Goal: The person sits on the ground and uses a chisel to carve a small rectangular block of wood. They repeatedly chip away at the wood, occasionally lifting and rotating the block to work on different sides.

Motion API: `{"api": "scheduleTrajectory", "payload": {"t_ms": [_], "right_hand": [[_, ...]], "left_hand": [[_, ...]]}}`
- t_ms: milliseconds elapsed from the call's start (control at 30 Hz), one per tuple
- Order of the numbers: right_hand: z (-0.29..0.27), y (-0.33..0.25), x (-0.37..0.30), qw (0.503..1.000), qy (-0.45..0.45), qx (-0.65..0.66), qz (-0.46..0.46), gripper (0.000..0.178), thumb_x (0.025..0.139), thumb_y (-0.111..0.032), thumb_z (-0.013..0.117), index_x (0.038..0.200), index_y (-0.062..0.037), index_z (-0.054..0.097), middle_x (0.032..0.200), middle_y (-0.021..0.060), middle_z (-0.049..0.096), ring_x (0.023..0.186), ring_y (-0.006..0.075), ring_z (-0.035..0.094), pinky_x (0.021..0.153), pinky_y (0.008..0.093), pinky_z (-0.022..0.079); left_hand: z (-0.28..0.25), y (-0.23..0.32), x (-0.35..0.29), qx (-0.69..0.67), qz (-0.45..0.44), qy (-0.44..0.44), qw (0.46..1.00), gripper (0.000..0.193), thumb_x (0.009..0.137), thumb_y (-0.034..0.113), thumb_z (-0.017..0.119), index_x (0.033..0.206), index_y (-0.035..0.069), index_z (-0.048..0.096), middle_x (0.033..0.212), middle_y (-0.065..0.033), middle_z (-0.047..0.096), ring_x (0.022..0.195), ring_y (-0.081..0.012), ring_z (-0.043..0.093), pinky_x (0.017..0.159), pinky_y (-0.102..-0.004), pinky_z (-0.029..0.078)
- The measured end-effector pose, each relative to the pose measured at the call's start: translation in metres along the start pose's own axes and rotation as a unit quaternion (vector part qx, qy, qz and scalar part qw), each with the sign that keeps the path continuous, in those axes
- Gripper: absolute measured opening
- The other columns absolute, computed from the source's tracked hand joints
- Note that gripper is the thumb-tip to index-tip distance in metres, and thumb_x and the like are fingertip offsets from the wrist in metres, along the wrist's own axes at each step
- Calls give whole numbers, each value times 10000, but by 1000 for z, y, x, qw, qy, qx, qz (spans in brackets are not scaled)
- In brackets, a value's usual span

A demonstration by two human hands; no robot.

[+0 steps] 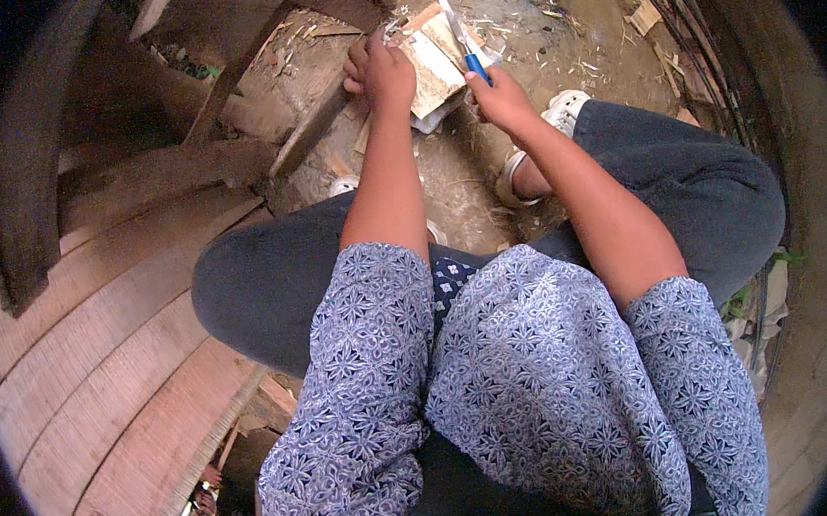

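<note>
My right hand [501, 98] is closed round the blue handle of a knife [476, 65]. Its narrow metal blade [454, 23] points away from me, over a pale, worn slab [435, 84] on the ground. This slab has white and tan patches and a whitish layer under its near edge; its material is unclear. My left hand [386, 75] is at the slab's left edge with its fingers curled. What those fingers grip, if anything, is hidden.
Wood shavings [565, 27] litter the dirt ground. At the left stand a plank bench [134, 373] and wooden boards [309, 131], close to my left hand. My light shoes [566, 111] rest near the slab. A wooden wall [826, 325] runs along the right.
</note>
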State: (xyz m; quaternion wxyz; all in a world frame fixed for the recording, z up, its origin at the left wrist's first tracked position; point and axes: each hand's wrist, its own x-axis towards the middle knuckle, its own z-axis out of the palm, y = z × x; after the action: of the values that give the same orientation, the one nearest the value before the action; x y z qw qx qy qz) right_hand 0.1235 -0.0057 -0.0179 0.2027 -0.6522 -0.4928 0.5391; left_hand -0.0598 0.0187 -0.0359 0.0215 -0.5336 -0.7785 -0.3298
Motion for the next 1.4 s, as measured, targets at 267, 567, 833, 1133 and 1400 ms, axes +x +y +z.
{"api": "scheduleTrajectory", "payload": {"t_ms": [267,567,833,1133,1400], "right_hand": [[-29,-30,-72,988,43,-84,-119,431,886,-358,580,1184,-53,644,972,251,681,928,397,671,823,452,504],[-20,-14,-78,979,26,-79,-187,324,868,-276,602,1087,-54,690,876,245,683,827,405,682,750,443,520],[-23,-23,-85,981,7,-117,-155,339,861,-286,621,1094,-52,699,876,246,686,813,412,681,731,446,527],[-26,-27,-79,980,-19,-117,-161,347,911,-243,597,1169,-25,673,750,69,659,680,99,561,644,295,469],[-17,-38,-77,983,-19,-113,-147,339,935,-244,585,1147,6,671,787,98,677,700,120,589,670,302,481]], "left_hand": [[-23,82,-8,-242,246,-137,929,270,888,280,570,806,54,693,823,-182,651,852,-393,604,843,-481,467],[-31,75,-29,-228,168,-250,926,571,1000,394,425,664,-15,639,694,-262,619,721,-455,617,742,-518,479],[-36,75,-36,-237,102,-251,933,477,958,385,479,738,24,698,726,-238,647,722,-446,633,742,-501,512],[-33,73,-38,-253,43,-234,938,515,968,424,485,750,-8,662,730,-261,627,727,-456,630,683,-524,486],[-32,66,-27,-269,7,-274,923,536,961,450,495,716,-2,647,644,-231,604,618,-409,601,622,-485,472]]}}
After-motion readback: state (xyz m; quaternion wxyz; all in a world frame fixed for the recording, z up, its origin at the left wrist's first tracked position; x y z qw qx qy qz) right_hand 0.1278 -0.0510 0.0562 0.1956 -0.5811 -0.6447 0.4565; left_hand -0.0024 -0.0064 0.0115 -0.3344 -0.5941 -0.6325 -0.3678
